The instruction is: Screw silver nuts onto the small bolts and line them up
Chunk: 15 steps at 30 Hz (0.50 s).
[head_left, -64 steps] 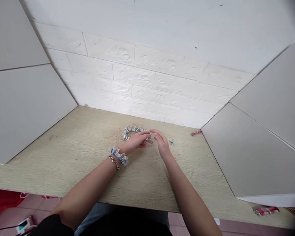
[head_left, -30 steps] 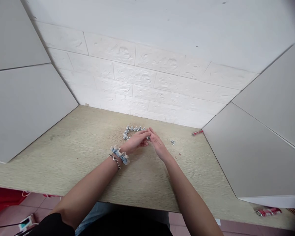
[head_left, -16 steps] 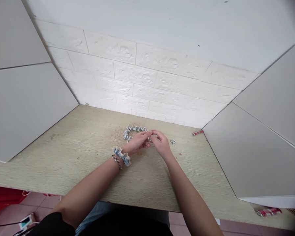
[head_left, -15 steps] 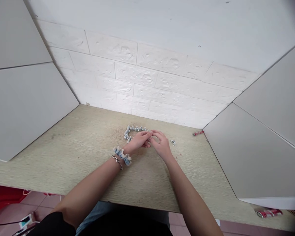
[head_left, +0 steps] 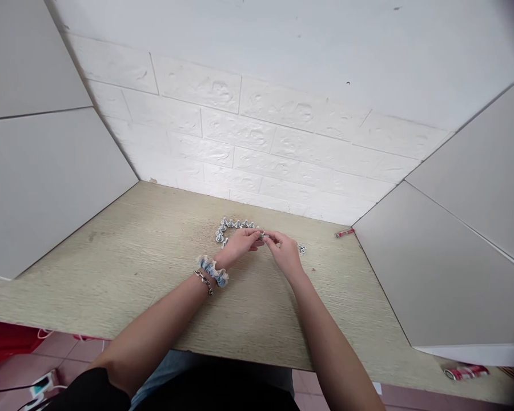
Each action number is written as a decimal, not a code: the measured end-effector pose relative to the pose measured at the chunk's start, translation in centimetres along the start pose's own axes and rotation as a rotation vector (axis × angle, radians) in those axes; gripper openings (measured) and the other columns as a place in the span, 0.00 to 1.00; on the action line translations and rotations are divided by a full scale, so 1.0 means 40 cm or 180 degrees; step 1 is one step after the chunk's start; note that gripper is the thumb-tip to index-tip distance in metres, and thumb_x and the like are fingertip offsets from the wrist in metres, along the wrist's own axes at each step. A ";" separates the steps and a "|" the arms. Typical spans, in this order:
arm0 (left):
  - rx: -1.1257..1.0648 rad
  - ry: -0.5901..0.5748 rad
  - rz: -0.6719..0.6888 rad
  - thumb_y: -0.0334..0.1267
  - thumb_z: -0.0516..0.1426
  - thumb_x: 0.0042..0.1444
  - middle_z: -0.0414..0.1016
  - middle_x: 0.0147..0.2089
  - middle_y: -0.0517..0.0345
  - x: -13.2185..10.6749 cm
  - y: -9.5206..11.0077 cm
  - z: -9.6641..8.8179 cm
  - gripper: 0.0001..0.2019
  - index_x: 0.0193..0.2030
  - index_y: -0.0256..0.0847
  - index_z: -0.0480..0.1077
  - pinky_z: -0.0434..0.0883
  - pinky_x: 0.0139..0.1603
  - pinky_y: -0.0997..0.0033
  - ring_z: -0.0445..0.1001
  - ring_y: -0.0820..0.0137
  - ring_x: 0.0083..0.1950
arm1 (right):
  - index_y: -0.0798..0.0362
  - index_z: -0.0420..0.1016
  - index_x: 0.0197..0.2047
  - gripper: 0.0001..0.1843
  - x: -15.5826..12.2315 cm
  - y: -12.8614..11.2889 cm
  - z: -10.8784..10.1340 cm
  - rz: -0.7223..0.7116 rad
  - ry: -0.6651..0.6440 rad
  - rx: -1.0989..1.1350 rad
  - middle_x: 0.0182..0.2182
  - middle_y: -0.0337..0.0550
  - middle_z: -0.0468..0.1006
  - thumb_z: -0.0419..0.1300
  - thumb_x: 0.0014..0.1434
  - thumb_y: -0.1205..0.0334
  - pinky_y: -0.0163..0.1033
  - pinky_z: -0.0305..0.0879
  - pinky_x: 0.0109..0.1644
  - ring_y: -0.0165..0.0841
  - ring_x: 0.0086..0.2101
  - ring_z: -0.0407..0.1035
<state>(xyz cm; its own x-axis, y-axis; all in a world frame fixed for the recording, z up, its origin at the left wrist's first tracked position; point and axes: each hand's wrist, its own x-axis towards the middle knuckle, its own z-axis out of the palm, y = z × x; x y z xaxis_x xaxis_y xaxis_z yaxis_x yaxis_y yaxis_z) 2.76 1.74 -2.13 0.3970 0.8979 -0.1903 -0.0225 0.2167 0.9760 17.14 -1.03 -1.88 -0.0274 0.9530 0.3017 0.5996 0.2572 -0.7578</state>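
Note:
A small silver bolt (head_left: pixel 263 235) spans the gap between my two hands, above the table. My left hand (head_left: pixel 240 244) is closed, thumb and fingers pinching the bolt's left end. At its right end the fingertips of my right hand (head_left: pixel 285 252) are pinched too; whether they grip the shank or a nut on it is too small to tell. Behind and left of my left hand, several bolts with washers (head_left: pixel 220 236) stand upright in a curved row, partly hidden by that hand. Just right of my right hand lies a little cluster of nuts (head_left: pixel 301 249).
The wooden table (head_left: pixel 154 251) meets a white brick-patterned wall (head_left: pixel 240 137) at the back. Grey panels stand at the left (head_left: pixel 51 188) and right (head_left: pixel 454 274). One red cylinder (head_left: pixel 344 233) lies by the right panel's far corner, another red cylinder (head_left: pixel 466 373) near the front right edge.
My right hand has shifted slightly right, away from my left fingers, so the bolt between them now shows. My left hand has stayed nearly in place.

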 end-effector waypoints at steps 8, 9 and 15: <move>0.0094 0.0048 0.0123 0.49 0.56 0.48 0.75 0.42 0.51 -0.017 0.019 0.009 0.18 0.39 0.38 0.72 0.64 0.48 0.66 0.70 0.66 0.48 | 0.51 0.71 0.31 0.15 -0.005 -0.004 0.001 0.0112 0.0075 -0.0192 0.21 0.36 0.71 0.49 0.56 0.51 0.32 0.55 0.28 0.28 0.24 0.63; 0.0057 0.0041 0.0137 0.50 0.56 0.48 0.74 0.43 0.52 -0.020 0.022 0.011 0.18 0.39 0.38 0.72 0.64 0.49 0.66 0.70 0.66 0.48 | 0.51 0.69 0.28 0.16 -0.006 -0.005 0.001 0.0082 0.0081 -0.0283 0.19 0.35 0.69 0.48 0.56 0.50 0.32 0.53 0.27 0.28 0.22 0.61; -0.0072 0.0056 0.0191 0.48 0.55 0.50 0.73 0.47 0.49 -0.029 0.036 0.009 0.21 0.46 0.37 0.69 0.65 0.50 0.66 0.69 0.66 0.49 | 0.53 0.59 0.19 0.21 -0.010 -0.010 0.004 -0.0049 -0.0020 -0.0573 0.17 0.35 0.63 0.45 0.58 0.50 0.32 0.47 0.26 0.27 0.21 0.56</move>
<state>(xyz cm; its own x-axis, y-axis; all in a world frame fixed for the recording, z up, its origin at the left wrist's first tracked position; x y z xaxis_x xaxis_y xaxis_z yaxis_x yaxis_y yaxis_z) 2.59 0.90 -0.45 0.3781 0.9161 -0.1337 -0.0666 0.1709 0.9830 16.79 -1.51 -1.78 -0.0424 0.9503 0.3083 0.7326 0.2394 -0.6372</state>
